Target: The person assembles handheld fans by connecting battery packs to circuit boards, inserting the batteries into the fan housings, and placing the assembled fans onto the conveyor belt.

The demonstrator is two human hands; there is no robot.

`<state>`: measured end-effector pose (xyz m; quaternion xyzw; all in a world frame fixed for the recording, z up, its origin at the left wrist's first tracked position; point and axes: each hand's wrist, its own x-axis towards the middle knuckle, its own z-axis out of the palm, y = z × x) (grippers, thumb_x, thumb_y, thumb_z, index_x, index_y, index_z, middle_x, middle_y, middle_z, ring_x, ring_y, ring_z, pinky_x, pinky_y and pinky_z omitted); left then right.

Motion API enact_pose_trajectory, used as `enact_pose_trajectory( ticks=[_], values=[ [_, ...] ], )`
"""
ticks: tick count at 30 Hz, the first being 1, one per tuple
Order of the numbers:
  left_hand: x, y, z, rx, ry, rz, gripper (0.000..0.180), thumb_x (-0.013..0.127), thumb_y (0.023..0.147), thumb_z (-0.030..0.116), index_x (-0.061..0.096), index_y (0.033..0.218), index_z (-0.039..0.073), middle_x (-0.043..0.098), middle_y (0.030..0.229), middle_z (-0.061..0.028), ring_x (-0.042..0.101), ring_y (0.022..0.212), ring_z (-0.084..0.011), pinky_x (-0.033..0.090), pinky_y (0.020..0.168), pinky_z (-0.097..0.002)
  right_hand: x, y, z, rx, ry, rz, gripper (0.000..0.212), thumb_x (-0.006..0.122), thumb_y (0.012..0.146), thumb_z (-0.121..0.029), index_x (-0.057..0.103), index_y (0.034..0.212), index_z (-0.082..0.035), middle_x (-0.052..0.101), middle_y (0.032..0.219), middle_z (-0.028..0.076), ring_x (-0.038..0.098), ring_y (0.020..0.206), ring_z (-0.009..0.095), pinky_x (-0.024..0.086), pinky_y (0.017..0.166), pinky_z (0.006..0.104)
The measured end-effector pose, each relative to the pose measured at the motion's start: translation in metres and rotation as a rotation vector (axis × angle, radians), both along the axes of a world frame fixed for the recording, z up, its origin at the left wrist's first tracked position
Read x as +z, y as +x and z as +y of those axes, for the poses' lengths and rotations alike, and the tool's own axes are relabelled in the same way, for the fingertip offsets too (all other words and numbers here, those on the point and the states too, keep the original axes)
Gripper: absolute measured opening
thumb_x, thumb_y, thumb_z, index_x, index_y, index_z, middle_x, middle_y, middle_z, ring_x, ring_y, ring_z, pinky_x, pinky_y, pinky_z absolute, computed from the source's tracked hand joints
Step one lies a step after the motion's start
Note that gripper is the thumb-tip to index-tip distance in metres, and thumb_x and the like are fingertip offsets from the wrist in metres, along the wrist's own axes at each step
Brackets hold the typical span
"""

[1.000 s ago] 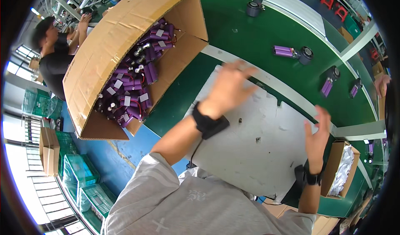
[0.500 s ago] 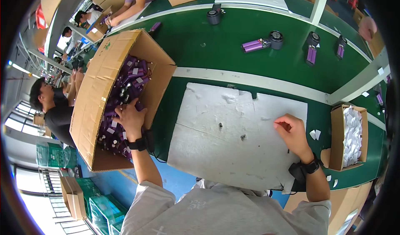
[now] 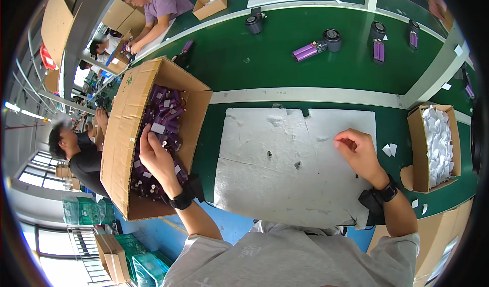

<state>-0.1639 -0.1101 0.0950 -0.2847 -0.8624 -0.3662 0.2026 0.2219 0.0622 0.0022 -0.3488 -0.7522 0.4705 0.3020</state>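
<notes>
My left hand (image 3: pixel 157 160) reaches into the cardboard box (image 3: pixel 127 129) tipped on its side at the left. Its fingers are drawn together among purple battery packs (image 3: pixel 170 119), several with white labels. Beside the fingertips is a white label (image 3: pixel 158 128); whether they grip the pack under it cannot be made out. Over the right part of the white foam board (image 3: pixel 265 185), my right hand (image 3: pixel 359 152) is closed, thumb and fingertips curled together. What it holds, if anything, is hidden.
At the right stands an open carton (image 3: pixel 440 144) of small white pieces, with loose white pieces (image 3: pixel 389 149) nearby. Across a pale rail (image 3: pixel 305 94), purple packs joined to round black parts (image 3: pixel 332 38) lie on the green bench. Co-workers sit at far left.
My left hand has gone from spread fingers over the packs to fingers drawn together. The view has shifted slightly. My right hand keeps its curled pose over the board.
</notes>
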Motion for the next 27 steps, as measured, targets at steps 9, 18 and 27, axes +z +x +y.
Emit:
enact_pose_trajectory(
  ticks=[9, 18, 27],
  values=[
    [-0.023, 0.18, 0.071, -1.424, -0.133, -0.527, 0.047, 0.064, 0.092, 0.016, 0.051, 0.136, 0.004, 0.063, 0.12, -0.0077, 0.06, 0.109, -0.0158, 0.05, 0.089, -0.0298, 0.002, -0.007, -0.019, 0.127, -0.643, 0.569, 0.032, 0.052, 0.098, -0.016, 0.045, 0.128, -0.006, 0.063, 0.092, 0.009, 0.056, 0.059, 0.013, 0.044, 0.053, 0.0248],
    [-0.039, 0.104, 0.237, -1.177, -0.083, -0.835, 0.042, 0.066, 0.09, 0.016, 0.054, 0.129, 0.007, 0.061, 0.118, -0.0059, 0.061, 0.099, -0.0169, 0.05, 0.083, -0.0306, -0.001, -0.004, -0.01, 0.05, -0.636, 0.456, 0.033, 0.054, 0.095, -0.008, 0.042, 0.126, -0.006, 0.063, 0.094, 0.011, 0.056, 0.065, 0.012, 0.046, 0.058, 0.0256],
    [-0.087, 0.0, 0.436, -0.563, -0.273, 0.014, 0.073, 0.074, 0.079, 0.039, 0.043, 0.139, 0.01, 0.063, 0.117, -0.0122, 0.06, 0.102, -0.0283, 0.049, 0.092, -0.0391, 0.003, -0.006, -0.004, 0.122, -0.646, 0.443, 0.035, 0.056, 0.092, 0.003, 0.045, 0.124, -0.006, 0.061, 0.089, 0.009, 0.054, 0.066, 0.01, 0.046, 0.06, 0.0255]
  ],
)
